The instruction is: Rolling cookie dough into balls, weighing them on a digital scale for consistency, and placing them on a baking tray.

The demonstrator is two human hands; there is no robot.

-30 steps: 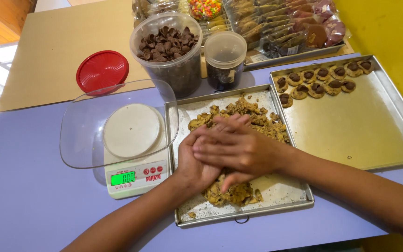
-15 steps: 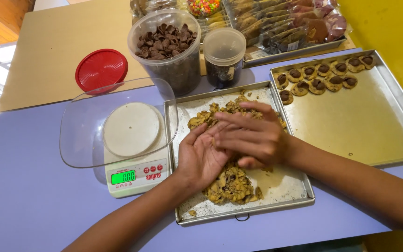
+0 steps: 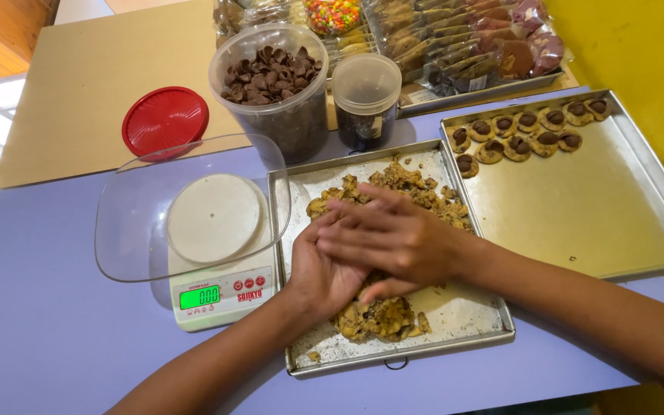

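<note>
Purple table (image 3: pixel 55 338): scale (image 3: pixel 220 296) left, cookie tray (image 3: pixel 655 215) right; left hand (image 3: pixel 324 269) and right hand (image 3: pixel 393 238) pressed palm-to-palm over dough tray (image 3: pixel 470 323), contents hidden.

Both bare forearms come in from the bottom edge and meet near the middle of the view. The left arm rises from the lower left, its wrist bent slightly, and the left hand (image 3: pixel 323 269) lies palm up with the fingers pointing away from the body. The right arm enters from the lower right corner and runs leftward. The right hand (image 3: pixel 393 240) lies palm down across the left one, fingers stretched flat and close together, pointing to the left. The two palms press together, the right covering most of the left.
</note>
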